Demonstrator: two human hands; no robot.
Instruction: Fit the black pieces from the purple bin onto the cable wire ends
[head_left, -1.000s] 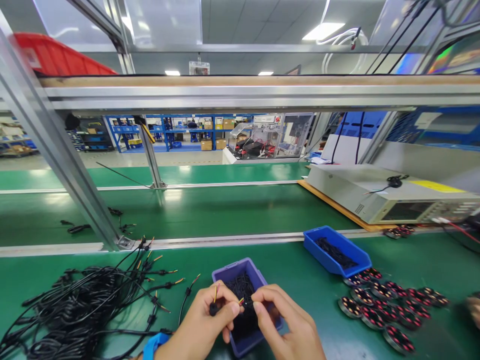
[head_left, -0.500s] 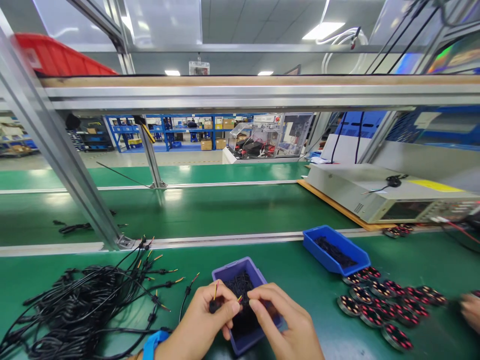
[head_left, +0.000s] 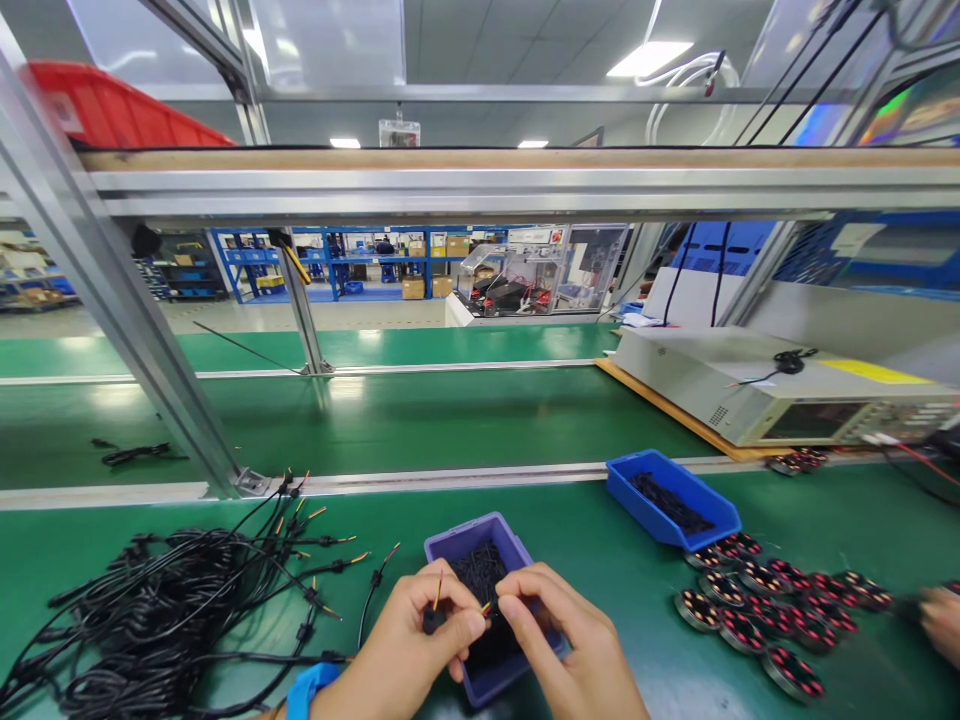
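My left hand [head_left: 420, 635] is closed in a pinch on a black cable end [head_left: 432, 620], whose thin red and yellow wires [head_left: 438, 592] stick out between the fingers. Close beside it, my right hand [head_left: 570, 645] pinches a small black piece [head_left: 493, 607] against a yellow wire tip; the fingers partly hide it. Both hands are over a purple bin [head_left: 442, 546] holding many small black pieces [head_left: 480, 572]. Left of the hands lies a heap of black cables [head_left: 165, 600] with bare coloured wire ends. One cable end [head_left: 375, 580] lies apart, nearer my left hand.
A blue bin [head_left: 626, 490] with black pieces stands to the right. Several round parts with red and copper coils [head_left: 787, 610] lie near it. Another person's hand [head_left: 941, 615] shows at the right edge. A metal post [head_left: 150, 290] and a bench instrument [head_left: 720, 380] flank the bench.
My hands stay over the purple bin with only small finger movements. The yellow wire tip and the black piece at my right fingertips now meet more visibly.
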